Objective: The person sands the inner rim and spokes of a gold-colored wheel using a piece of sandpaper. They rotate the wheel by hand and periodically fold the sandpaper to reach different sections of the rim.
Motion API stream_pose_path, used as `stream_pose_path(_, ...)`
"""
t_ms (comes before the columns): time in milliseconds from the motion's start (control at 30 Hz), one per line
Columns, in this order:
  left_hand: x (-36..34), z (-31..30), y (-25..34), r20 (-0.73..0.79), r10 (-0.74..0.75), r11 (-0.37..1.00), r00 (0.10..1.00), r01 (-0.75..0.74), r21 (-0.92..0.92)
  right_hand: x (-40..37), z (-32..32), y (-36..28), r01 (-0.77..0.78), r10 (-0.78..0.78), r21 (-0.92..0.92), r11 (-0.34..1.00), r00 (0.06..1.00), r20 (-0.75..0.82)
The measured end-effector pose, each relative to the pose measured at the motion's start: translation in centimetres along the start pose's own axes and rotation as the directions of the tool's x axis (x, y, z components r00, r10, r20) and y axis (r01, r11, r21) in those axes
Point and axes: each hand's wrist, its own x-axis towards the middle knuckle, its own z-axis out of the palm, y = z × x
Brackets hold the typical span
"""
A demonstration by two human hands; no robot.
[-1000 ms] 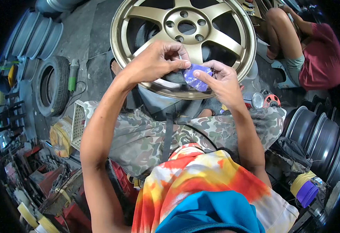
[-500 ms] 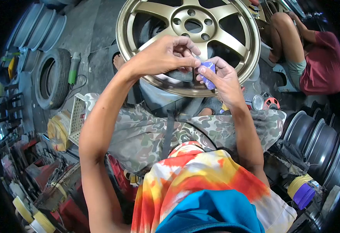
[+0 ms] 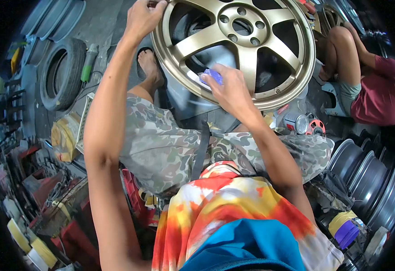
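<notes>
A large gold wheel rim [image 3: 246, 67] with wide spokes and several bolt holes lies in front of me at the top of the view. At its upper left edge my left hand [image 3: 147, 17] is closed around the outer lip. My right hand [image 3: 230, 88] pinches a small purple piece [image 3: 212, 77], perhaps a pad or cloth, against the near-left part of the rim. The fingertips under the purple piece are partly hidden.
A person in a maroon shirt [image 3: 382, 92] sits at the upper right. Dark rims [image 3: 369, 180] stand at the right, near a metal can [image 3: 295, 123]. At the left are a tire [image 3: 61, 74], a green-and-grey tool [image 3: 89, 63] and a yellow bundle [image 3: 64, 137].
My left hand has left the purple piece and moved up-left to grip the rim's edge. My right hand has moved left with the piece onto the rim. The rim appears shifted right and upward.
</notes>
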Motion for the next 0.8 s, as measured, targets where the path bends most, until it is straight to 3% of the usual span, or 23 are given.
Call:
stream_pose_path(33, 0.2, 0.2, -0.6, -0.137, 0.038, 0.999, 0.99, -0.032, 0.042, 0.2, 0.4, 0.0, -0.041, 0.041, -0.011, 0.999, 0.999, 0.029)
stream_pose_path(67, 0.2, 0.5, -0.6, -0.14, 0.032, 0.999, 0.99, -0.026, 0.041, 0.4, 0.7, 0.0, -0.081, 0.083, -0.023, 0.996, 0.995, 0.058)
stream_pose_path(167, 0.6, 1.9, -1.3, -0.305, 0.23, 0.969, 0.924, -0.187, 0.163, 0.3, 1.2, 1.0, -0.106, 0.105, 0.013, 0.994, 0.992, 0.068)
stream_pose_path(433, 1.6, 5.0, -7.1, -0.317, 0.042, 0.995, 0.947, -0.011, 0.099, 1.0, 0.5, 0.8, -0.014, 0.021, -0.065, 0.998, 0.994, 0.104)
stream_pose_path(500, 1.6, 5.0, -6.8, -0.263, 0.104, 0.988, 0.959, -0.07, 0.135, 1.1, 0.6, 0.8, 0.008, 0.001, -0.073, 0.997, 0.993, 0.121)
stream_pose_path(600, 1.4, 4.9, -6.4, -0.265, 0.09, 0.987, 0.96, -0.051, 0.151, 1.9, 1.6, 0.6, 0.023, -0.021, -0.021, 1.0, 0.998, 0.057)
stream_pose_path(700, 1.5, 4.7, -6.6, -0.226, 0.078, 0.992, 0.971, -0.051, 0.119, 1.5, 1.4, 0.9, 0.044, -0.036, -0.09, 0.995, 0.995, 0.088)
stream_pose_path(800, 1.8, 5.4, -7.5, -0.338, 0.171, 0.975, 0.926, -0.11, 0.192, 1.1, 1.7, 1.5, 0.135, -0.135, -0.109, 0.985, 0.991, 0.007)
